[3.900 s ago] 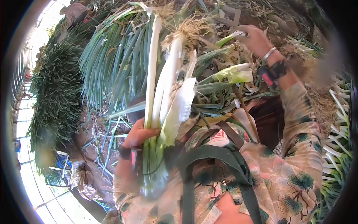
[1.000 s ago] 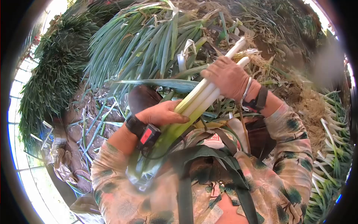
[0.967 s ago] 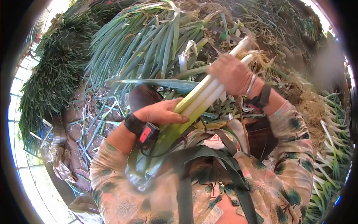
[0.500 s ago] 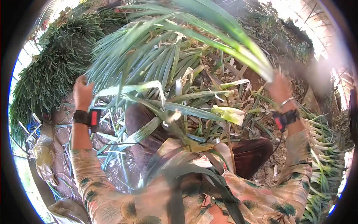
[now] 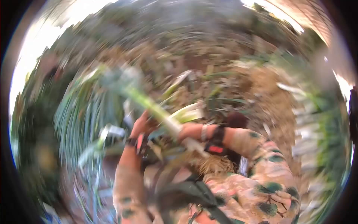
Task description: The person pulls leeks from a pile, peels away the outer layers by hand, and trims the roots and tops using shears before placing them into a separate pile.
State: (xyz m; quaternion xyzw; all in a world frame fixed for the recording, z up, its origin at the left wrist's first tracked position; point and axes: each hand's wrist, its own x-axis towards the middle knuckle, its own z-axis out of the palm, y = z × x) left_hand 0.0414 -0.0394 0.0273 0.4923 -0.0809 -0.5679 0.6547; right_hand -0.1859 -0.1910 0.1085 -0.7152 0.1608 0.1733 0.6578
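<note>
A long leek (image 5: pixel 162 112) slants across the middle, its green leaves blurred at upper left and its white end and straw-coloured roots (image 5: pixel 214 164) near my lap. Closed round the white shaft is my right hand (image 5: pixel 187 132). Just left of the stalk, my left hand (image 5: pixel 143 125) is raised close to it; its fingers are smeared by motion, and whether they grip anything cannot be made out. A strap with a red-marked device sits on each wrist.
A pile of long green leaves (image 5: pixel 87 112) lies at the left. Loose leaves and brown debris (image 5: pixel 223 89) cover the ground ahead. A row of leeks with white ends (image 5: pixel 307 130) runs down the right side. Much of the view is blurred.
Both hands have come together in front of my body, the right one moving inward with the leek. The camera view has swung, shifting the leaf pile and the right-hand row.
</note>
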